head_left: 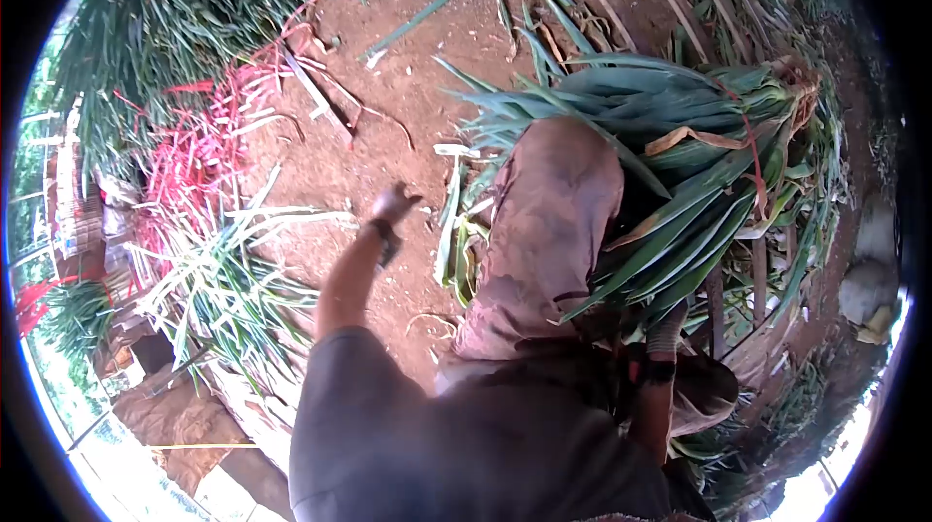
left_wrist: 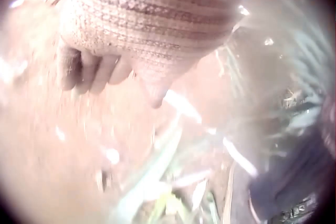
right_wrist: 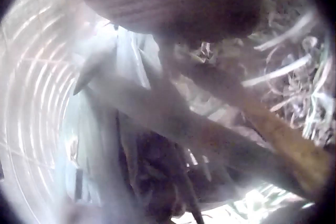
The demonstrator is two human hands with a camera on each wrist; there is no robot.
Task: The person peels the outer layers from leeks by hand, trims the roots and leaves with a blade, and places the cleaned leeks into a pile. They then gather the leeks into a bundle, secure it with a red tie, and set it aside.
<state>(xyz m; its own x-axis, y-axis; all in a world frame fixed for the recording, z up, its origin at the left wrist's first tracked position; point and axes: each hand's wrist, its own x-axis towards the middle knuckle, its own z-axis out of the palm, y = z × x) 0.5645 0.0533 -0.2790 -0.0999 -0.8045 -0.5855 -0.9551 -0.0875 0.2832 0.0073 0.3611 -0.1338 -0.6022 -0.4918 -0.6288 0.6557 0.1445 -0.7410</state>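
Observation:
My left hand, in a ribbed knit glove, reaches out over the bare earth with nothing in it. Its fingers hang loosely bent and the thumb points down. At my knee lies a large bundle of green onions, its long leaves fanned out, with a red strip tied across it. My right hand is low beside my leg, right at the drooping leaf ends. In the right wrist view the gloved back of the right hand hides its fingers, so I cannot tell what it holds.
Red strips lie scattered on the left, by a big heap of green onions. Loose leaves are spread nearer me. More trimmings lie around the bundle. A pale ribbed surface edges the right wrist view.

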